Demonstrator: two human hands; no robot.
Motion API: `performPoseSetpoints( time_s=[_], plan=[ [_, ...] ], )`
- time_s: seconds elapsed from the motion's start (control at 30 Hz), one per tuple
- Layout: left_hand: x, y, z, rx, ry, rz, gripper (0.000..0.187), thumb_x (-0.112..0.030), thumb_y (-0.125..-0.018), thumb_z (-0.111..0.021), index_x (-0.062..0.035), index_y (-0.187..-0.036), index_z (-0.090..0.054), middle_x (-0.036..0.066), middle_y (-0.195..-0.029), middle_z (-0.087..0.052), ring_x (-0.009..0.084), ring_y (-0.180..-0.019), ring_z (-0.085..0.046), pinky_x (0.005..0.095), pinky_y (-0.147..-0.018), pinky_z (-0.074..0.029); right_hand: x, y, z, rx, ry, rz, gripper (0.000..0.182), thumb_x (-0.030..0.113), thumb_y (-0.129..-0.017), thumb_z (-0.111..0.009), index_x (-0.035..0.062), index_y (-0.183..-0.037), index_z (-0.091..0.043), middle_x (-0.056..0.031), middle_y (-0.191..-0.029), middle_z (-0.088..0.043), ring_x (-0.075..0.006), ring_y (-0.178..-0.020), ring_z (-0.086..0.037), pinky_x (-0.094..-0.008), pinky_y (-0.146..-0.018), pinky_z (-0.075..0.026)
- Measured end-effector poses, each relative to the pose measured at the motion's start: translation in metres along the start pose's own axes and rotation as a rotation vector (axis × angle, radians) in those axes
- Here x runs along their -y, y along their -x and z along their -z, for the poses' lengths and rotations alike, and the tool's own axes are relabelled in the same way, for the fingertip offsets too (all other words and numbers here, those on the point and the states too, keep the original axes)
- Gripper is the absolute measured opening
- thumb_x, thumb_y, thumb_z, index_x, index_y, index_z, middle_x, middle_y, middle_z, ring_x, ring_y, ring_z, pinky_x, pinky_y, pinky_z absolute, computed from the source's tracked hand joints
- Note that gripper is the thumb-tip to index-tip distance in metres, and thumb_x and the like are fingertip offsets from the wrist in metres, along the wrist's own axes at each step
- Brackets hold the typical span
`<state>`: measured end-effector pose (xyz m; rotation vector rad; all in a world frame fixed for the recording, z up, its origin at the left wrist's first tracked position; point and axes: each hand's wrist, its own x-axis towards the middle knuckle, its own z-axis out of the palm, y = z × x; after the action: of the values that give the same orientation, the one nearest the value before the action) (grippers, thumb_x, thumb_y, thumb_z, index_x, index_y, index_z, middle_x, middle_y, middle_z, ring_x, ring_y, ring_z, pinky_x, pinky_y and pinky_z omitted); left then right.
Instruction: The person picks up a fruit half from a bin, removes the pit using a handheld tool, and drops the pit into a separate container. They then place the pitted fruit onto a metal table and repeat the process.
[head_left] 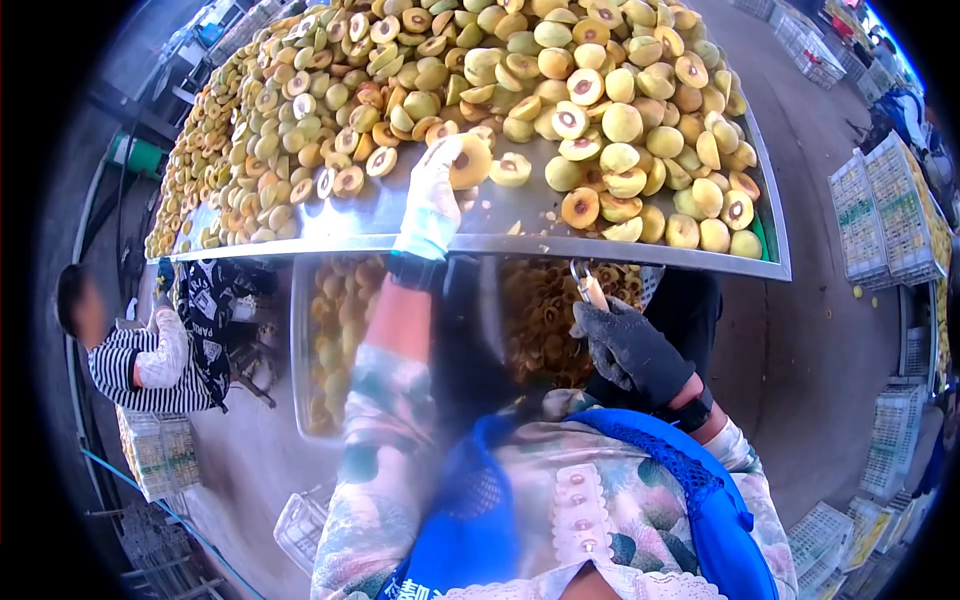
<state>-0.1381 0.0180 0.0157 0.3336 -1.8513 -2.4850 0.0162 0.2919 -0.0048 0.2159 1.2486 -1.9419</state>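
1 peach half (470, 160) in L fingers (437, 165)

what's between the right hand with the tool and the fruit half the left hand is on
The metal table's front edge: the right hand holds its tool below it, the left hand grips the fruit half on top.

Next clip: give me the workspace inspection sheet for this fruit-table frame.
Surface: shiny metal table, raised rim, heaped with fruit.
Job's things: halved peaches, many showing pit hollows; one peach half under the left hand; small metal tool in the right hand.
Clutter: bin of fruit pieces below the table edge.
Grippers: left hand, pale glove, on the peach half; right hand, dark glove, closed on the tool.
Cables: blue hose on the floor.
Surroundings: seated person in striped top; stacked crates.
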Motion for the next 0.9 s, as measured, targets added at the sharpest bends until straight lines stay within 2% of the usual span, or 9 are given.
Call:
performPoseSetpoints(
  time_s=[0.1,0.2,0.37,0.47,0.5,0.57,0.7,0.8,0.9],
  plan=[
    [0.004,0.028,-0.012,-0.052,0.103,-0.001,0.038,-0.045,-0.097,-0.048,-0.0116,-0.107,-0.063,0.006,-0.084,-0.064,0.0155,-0.057,-0.059,0.0247,-0.042,-0.042,-0.006,-0.001,-0.004,0.041,-0.062,0.027,0.028,0.03,-0.096,-0.057,0.0121,-0.117,-0.054,0.0045,-0.079,-0.053,-0.0012,-0.054,-0.044,-0.0186,-0.04,-0.032],
    [0.006,0.057,-0.03,-0.054,0.111,-0.024,0.039,-0.045,-0.097,-0.049,-0.0093,-0.106,-0.061,0.006,-0.084,-0.064,0.0156,-0.059,-0.059,0.0259,-0.045,-0.042,0.016,0.006,-0.042,-0.063,0.029,0.057,0.024,0.031,-0.098,-0.054,0.0072,-0.102,-0.056,0.0038,-0.053,-0.046,-0.0048,-0.035,-0.038,-0.0195,-0.033,-0.029],
    [0.018,0.09,-0.047,0.009,-0.241,-0.417,0.033,-0.02,-0.1,-0.036,0.0021,-0.105,-0.059,0.01,-0.087,-0.066,0.018,-0.073,-0.064,0.0283,-0.065,-0.051,0.018,0.004,-0.054,-0.1,0.227,0.157,0.028,0.033,-0.095,-0.057,0.0058,-0.099,-0.055,0.0007,-0.058,-0.05,-0.0081,-0.037,-0.042,-0.0219,-0.034,-0.032],
    [0.03,0.099,-0.046,0.073,-0.447,-0.684,0.028,-0.017,-0.097,-0.04,0.0017,-0.105,-0.059,0.012,-0.089,-0.067,0.0187,-0.075,-0.065,0.0281,-0.07,-0.051,0.021,0.008,-0.058,-0.085,0.129,0.142,0.027,0.033,-0.096,-0.056,0.0059,-0.099,-0.056,0.0002,-0.06,-0.052,-0.0082,-0.038,-0.044,-0.0218,-0.034,-0.034],
    [0.033,0.103,-0.047,0.086,-0.433,-0.655,0.032,-0.02,-0.099,-0.038,0.0023,-0.105,-0.06,0.011,-0.091,-0.067,0.017,-0.078,-0.064,0.0275,-0.073,-0.05,0.026,0.01,-0.054,-0.055,0.181,0.105,0.022,0.027,-0.095,-0.058,0.0085,-0.107,-0.058,0.0053,-0.079,-0.055,-0.0033,-0.06,-0.049,-0.0193,-0.048,-0.04],
    [0.036,0.111,-0.048,0.113,-0.406,-0.598,0.041,-0.026,-0.104,-0.034,0.0035,-0.104,-0.062,0.009,-0.095,-0.067,0.0135,-0.083,-0.061,0.0263,-0.077,-0.049,0.026,0.014,-0.055,-0.046,0.144,0.129,0.022,0.028,-0.095,-0.058,0.0083,-0.105,-0.058,0.0057,-0.076,-0.054,-0.0025,-0.057,-0.048,-0.0191,-0.046,-0.038],
    [0.039,0.121,-0.056,0.077,-0.5,-0.655,0.026,-0.016,-0.096,-0.043,0.0027,-0.104,-0.059,0.013,-0.092,-0.068,0.0178,-0.078,-0.065,0.027,-0.072,-0.051,0.019,0.01,-0.053,-0.062,0.117,0.175,0.022,0.03,-0.095,-0.058,0.0088,-0.102,-0.058,0.0075,-0.07,-0.05,-0.0003,-0.052,-0.044,-0.0188,-0.041,-0.033],
    [0.041,0.128,-0.058,0.064,-0.425,-0.582,0.031,-0.02,-0.097,-0.043,0.0045,-0.103,-0.061,0.013,-0.091,-0.068,0.0169,-0.079,-0.065,0.0268,-0.074,-0.05,0.018,0.007,-0.049,-0.034,0.088,0.104,0.026,0.02,-0.093,-0.057,0.0045,-0.113,-0.056,-0.0006,-0.076,-0.055,-0.0084,-0.059,-0.051,-0.0235,-0.047,-0.04],
    [0.043,0.136,-0.057,0.076,-0.456,-0.646,0.037,-0.022,-0.099,-0.041,0.0058,-0.1,-0.064,0.012,-0.09,-0.069,0.0172,-0.08,-0.064,0.0282,-0.077,-0.05,-0.001,-0.004,-0.034,0.013,0.336,0.41,0.022,0.026,-0.095,-0.056,0.0083,-0.107,-0.058,0.0026,-0.074,-0.054,-0.0055,-0.054,-0.047,-0.0218,-0.045,-0.037]
  ],
)
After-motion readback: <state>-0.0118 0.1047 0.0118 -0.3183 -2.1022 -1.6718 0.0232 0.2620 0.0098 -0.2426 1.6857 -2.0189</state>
